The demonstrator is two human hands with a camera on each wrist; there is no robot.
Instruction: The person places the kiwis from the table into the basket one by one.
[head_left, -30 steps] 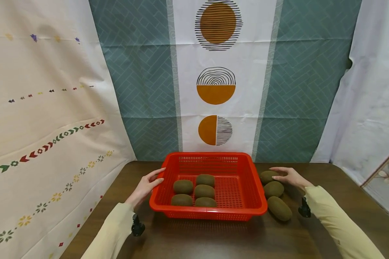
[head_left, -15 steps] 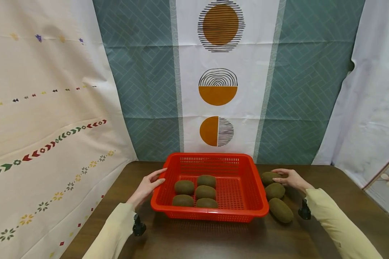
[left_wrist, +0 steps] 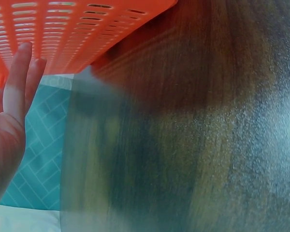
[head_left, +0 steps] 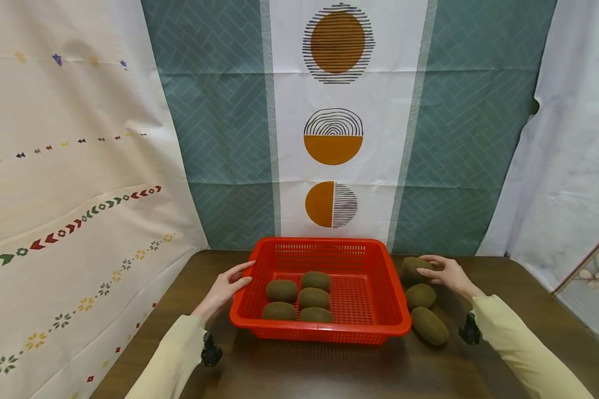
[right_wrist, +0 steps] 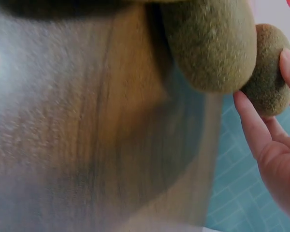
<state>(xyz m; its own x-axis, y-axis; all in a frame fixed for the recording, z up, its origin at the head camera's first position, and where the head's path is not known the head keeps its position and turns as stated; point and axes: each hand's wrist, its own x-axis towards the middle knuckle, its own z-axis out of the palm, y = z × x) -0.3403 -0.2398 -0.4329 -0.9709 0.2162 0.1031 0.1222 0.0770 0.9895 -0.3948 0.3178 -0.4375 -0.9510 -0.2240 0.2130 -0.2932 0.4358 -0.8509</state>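
A red plastic basket (head_left: 324,328) with slotted walls stands on the table with several brown kiwis (head_left: 314,298) inside, grouped left of its middle. My left hand (head_left: 224,287) rests against the basket's left side near the rim; in the left wrist view its fingers (left_wrist: 18,79) lie straight along the outer wall. Right of the basket, my right hand (head_left: 446,274) pinches the farthest kiwi (head_left: 413,270) between thumb and fingers. That kiwi (right_wrist: 268,72) also shows in the right wrist view. Two more kiwis, a middle one (head_left: 421,296) and a near one (head_left: 430,327), lie in a row towards me.
The dark wooden table (head_left: 329,368) ends at a patterned cloth backdrop (head_left: 229,138) behind the basket. A pale embroidered curtain (head_left: 80,221) hangs at the left, and a white floral cloth (head_left: 574,221) at the right. The kiwi row sits close along the basket's right wall.
My right hand has taken hold of the farthest kiwi and raised it slightly, so it stands more apart from the middle one. The left hand stays at the basket. The head view shifts a little.
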